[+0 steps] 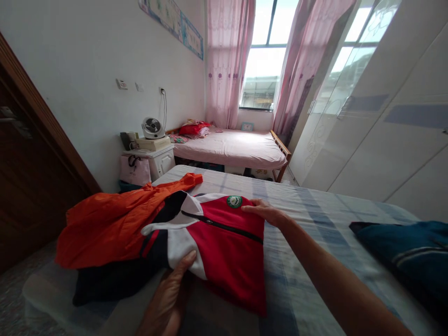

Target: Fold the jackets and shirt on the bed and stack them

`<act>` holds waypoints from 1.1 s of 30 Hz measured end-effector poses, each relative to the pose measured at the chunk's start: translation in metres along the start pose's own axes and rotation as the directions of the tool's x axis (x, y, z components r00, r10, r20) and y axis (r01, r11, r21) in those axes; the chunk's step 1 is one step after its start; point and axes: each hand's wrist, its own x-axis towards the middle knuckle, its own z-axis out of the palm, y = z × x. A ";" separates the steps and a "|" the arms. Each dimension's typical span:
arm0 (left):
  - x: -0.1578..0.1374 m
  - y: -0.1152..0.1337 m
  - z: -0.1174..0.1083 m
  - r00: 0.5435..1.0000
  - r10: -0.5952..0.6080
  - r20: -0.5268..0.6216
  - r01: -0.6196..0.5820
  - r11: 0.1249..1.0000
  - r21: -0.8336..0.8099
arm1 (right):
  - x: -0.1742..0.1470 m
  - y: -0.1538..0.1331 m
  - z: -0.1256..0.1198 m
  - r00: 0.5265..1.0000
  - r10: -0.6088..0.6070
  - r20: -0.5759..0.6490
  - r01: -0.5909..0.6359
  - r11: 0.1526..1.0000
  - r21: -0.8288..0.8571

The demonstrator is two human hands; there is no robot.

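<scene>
A folded red, white and navy jacket [227, 247] with a black front zip and a round green badge lies across the near bed, its collar toward the left. My left hand [171, 289] grips its near edge, thumb on top of the white panel and fingers hidden beneath. At the far edge, beside the badge, my right hand [262, 211] holds the red cloth, with the fingers on top and the thumb out of sight. An orange garment [112, 224] lies left of the jacket, partly over a dark garment [108, 282].
The near bed has a blue-and-white striped sheet [315, 210]. A dark teal folded garment [413, 252] rests at its right. Beyond stand a pink-sheeted bed [238, 144] and a white nightstand [163, 161] with a small fan [153, 127]. A glossy wardrobe [367, 126] lines the right.
</scene>
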 end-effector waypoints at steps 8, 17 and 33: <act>0.026 0.027 0.071 0.984 0.059 0.166 -0.069 0.996 0.054 | -0.118 -0.032 -0.034 0.939 -0.046 -0.340 0.182 0.907 0.381; 0.087 -0.007 0.072 0.956 0.115 0.271 -0.253 0.793 0.554 | -0.202 0.056 -0.010 0.759 0.236 -0.607 -0.310 0.950 -0.019; 0.076 -0.052 0.045 0.470 0.058 0.881 -0.688 -0.601 0.407 | -0.115 0.082 0.012 0.886 -0.101 -0.452 -0.255 0.709 -0.658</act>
